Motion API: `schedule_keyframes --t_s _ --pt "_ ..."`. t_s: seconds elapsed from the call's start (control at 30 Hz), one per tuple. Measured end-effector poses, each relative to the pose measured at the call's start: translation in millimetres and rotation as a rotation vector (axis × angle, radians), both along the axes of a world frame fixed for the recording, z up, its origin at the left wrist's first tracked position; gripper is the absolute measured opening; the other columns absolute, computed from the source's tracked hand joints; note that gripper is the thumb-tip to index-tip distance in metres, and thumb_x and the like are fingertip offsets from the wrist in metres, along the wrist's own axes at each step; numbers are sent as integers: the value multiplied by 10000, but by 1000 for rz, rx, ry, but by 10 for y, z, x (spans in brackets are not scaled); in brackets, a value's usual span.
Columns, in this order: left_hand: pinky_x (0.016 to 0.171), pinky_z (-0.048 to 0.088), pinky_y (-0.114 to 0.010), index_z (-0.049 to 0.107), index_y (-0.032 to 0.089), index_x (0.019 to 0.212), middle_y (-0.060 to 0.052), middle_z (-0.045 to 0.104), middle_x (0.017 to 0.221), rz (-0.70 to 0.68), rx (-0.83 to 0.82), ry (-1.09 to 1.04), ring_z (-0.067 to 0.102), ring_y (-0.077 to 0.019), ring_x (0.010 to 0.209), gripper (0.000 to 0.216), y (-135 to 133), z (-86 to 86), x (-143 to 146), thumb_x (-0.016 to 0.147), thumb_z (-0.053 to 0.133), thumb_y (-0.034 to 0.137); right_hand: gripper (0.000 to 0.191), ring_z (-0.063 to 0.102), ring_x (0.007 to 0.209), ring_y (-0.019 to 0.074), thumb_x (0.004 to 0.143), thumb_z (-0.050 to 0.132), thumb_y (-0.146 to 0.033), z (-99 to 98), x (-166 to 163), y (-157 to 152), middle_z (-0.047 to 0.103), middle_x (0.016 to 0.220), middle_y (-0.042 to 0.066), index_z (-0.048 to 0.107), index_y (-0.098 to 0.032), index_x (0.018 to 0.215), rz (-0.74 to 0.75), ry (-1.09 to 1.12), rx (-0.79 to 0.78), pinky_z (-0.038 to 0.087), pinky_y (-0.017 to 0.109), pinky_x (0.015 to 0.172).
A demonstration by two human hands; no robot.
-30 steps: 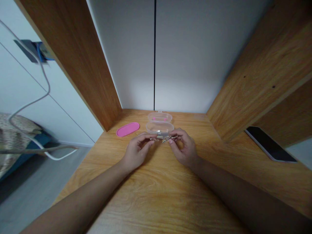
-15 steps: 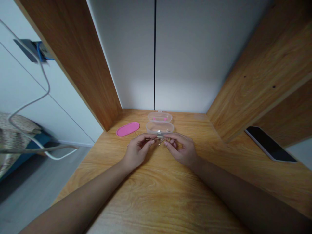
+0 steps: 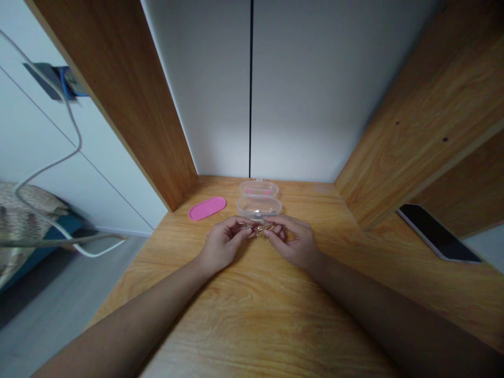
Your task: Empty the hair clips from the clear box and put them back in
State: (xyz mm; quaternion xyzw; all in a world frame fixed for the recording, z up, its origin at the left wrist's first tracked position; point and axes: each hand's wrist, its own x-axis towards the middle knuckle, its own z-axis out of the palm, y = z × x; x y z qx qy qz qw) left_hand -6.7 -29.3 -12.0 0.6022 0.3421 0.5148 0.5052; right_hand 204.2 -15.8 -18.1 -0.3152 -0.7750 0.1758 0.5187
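My left hand (image 3: 222, 242) and my right hand (image 3: 293, 241) meet over the wooden desk (image 3: 252, 315). Both pinch a small metal object (image 3: 258, 227) between their fingertips; it looks like thin wire or a clip, too small to name. Just beyond the fingers lies an open clear plastic case (image 3: 259, 199) with a bit of pink inside its far half. A pink oval lid or pad (image 3: 207, 208) lies flat to the left of the case.
Wooden side panels (image 3: 129, 105) rise on both sides of the desk, with a white back wall (image 3: 252, 94). A dark phone (image 3: 437, 232) lies on the right shelf. At left, a grey cable (image 3: 59, 163) hangs from a wall socket above the floor.
My right hand has slid left and slightly down, bringing the metal object closer to my left hand. The case and the pink oval have not moved.
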Motion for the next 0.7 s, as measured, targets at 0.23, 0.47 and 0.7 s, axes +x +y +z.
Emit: schedule_keyframes --t_s 0.23,0.47,0.7 --pt "822 593 -282 574 155 1142 -73 763 945 -71 -71 -109 737 -160 848 430 -36 27 34 810 806 299 297 557 540 103 844 708 -202 -12 1 -7 665 710 -2 694 -209 1141 -13 6 -18 456 221 498" --pt "859 590 -308 533 172 1287 -103 752 1032 -49 27 10 742 -183 905 484 -80 19 10 869 742 299 333 574 554 101 853 684 -186 36 -2 -31 670 731 -1 682 -199 1186 16 6 -45 460 215 501" --pt "844 558 -280 443 167 1461 -96 751 1022 17 187 261 726 -177 890 571 -120 31 -32 936 639 277 345 574 553 101 879 648 -191 87 -22 -45 684 758 12 670 -199 1223 34 12 -36 462 213 492"
